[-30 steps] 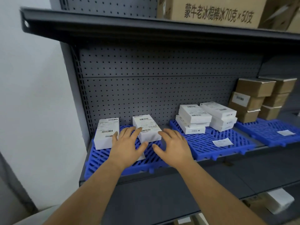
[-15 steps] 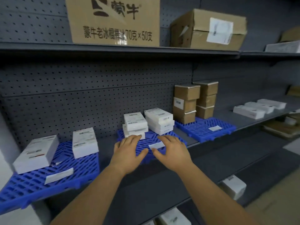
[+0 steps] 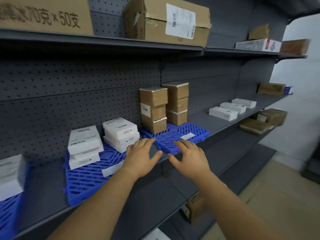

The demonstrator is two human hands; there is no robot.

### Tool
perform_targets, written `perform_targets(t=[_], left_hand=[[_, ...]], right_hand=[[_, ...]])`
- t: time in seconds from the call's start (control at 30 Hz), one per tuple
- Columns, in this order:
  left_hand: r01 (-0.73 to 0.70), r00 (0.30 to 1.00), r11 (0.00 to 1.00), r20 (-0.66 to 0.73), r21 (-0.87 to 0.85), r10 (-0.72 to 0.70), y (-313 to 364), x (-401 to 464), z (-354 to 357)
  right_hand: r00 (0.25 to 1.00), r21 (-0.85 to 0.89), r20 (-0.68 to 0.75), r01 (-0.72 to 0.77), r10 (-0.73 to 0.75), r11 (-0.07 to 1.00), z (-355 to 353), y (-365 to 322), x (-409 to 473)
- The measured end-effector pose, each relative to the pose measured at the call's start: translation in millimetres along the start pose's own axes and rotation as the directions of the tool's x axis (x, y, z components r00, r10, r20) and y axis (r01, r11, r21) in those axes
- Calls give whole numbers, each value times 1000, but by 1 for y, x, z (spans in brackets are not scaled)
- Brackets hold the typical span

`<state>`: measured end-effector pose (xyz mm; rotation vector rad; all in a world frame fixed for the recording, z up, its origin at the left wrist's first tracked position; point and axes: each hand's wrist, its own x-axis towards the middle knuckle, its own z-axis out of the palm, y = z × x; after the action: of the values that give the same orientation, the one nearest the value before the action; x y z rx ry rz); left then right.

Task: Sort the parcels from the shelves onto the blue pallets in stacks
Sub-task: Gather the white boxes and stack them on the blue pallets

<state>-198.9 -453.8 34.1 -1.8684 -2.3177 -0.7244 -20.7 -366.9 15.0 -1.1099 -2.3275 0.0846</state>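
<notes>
Left hand point(image 3: 141, 157): I held it flat, fingers spread, gripping nothing.
Right hand point(image 3: 189, 158): mine too, spread and empty, just beside the left.
White parcels point(image 3: 121, 131): stacked on a pallet point(image 3: 90, 177) just left of my left hand.
Brown parcels point(image 3: 153, 110): stacked beyond both hands.

We can read "70克×50支" printed in dark characters on the front of the big brown carton point(image 3: 45, 14) on the top shelf, at the left edge of the view. On the taped carton point(image 3: 167, 21) beside it we make out a white shipping label point(image 3: 180, 21) with barcodes, but its print, like that on the small white and brown parcels' labels, is too blurred to read
</notes>
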Motion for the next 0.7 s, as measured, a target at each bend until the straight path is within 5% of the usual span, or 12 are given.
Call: perform_targets(t=[0.33, 0.7], left_hand=[[-187, 982, 976, -31, -109, 185, 63, 133, 64], [-189, 980, 980, 49, -59, 192, 144, 206, 133]], right_hand=[[990, -118, -55, -133, 127, 984, -22, 111, 66], [984, -105, -52, -173, 168, 979, -33, 236, 97]])
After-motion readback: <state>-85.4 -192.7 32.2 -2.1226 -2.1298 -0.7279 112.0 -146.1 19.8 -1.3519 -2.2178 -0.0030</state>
